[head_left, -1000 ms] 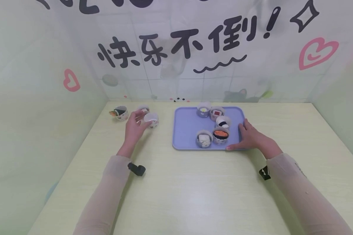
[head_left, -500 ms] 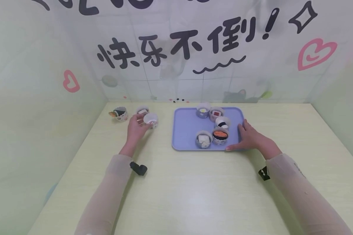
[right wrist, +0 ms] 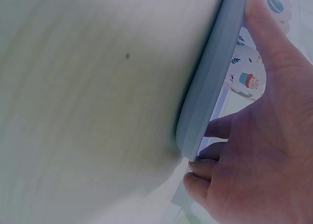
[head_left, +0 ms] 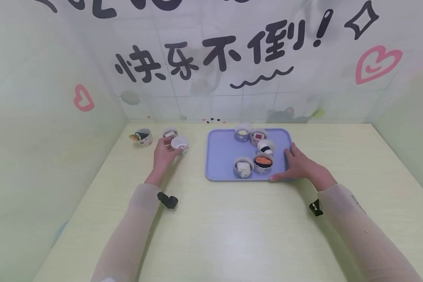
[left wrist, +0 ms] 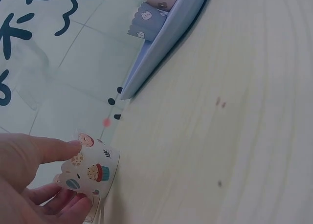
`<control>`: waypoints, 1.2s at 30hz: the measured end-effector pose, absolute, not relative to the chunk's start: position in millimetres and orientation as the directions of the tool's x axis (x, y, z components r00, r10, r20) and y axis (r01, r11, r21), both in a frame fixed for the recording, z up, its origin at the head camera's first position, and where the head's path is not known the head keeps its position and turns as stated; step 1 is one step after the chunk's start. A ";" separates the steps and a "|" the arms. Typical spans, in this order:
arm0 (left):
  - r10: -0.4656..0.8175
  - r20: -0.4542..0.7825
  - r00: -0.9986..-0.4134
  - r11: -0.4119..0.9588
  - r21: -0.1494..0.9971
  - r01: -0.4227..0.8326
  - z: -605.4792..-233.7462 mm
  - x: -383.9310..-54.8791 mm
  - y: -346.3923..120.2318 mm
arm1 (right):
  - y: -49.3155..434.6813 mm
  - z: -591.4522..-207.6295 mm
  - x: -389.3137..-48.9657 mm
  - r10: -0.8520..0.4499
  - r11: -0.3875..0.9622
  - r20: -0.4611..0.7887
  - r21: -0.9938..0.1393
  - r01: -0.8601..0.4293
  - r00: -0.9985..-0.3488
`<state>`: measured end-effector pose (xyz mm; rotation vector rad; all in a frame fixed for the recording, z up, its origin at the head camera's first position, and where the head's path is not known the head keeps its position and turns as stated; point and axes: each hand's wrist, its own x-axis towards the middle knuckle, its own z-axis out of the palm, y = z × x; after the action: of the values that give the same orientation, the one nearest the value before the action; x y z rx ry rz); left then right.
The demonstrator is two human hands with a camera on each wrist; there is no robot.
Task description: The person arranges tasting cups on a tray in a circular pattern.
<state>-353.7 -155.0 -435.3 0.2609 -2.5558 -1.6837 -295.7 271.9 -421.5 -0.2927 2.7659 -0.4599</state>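
My left hand (head_left: pixel 164 153) pinches a white paper cupcake cup (head_left: pixel 180 145) at the left of the table. Cupcake and cookie prints show on the cup (left wrist: pixel 95 170) in the left wrist view, with index finger and thumb at its scalloped rim. At the right, my right hand (head_left: pixel 299 163) grips the near right corner of the blue tray (head_left: pixel 222 156), thumb along the front rim and fingers at the right rim. Several cupcake cups with toy sushi, among them an orange-topped one (head_left: pixel 263 161) and a white one (head_left: pixel 243 168), stand on the tray.
Behind the left hand stands a cup with a white piece (head_left: pixel 170 133). Farther left, a cup with a dark-wrapped sushi piece (head_left: pixel 143 136) rests near the table's back edge. A printed curtain (head_left: pixel 211 98) borders the table behind.
My left hand has shifted slightly right while keeping the white cup, which stays nearly in place. The right hand and the tray look unmoved.
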 end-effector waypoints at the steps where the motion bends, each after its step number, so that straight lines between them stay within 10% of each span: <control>1: -0.179 -0.036 -0.983 0.393 0.914 -0.105 -435.3 -354.0 -154.8 | 271.9 -421.6 -295.8 -0.250 0.927 -0.278 -0.345 -0.147 -0.927; 36: -0.089 -0.028 -0.996 0.462 0.884 -0.067 -426.9 -353.5 -139.1 | 272.2 -422.6 -296.9 -0.243 0.933 -0.283 -0.330 -0.144 -0.928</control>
<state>-353.5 -139.1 -426.9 0.1421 -2.6674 -1.6117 -296.9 272.2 -422.6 -0.2844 2.7674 -0.4380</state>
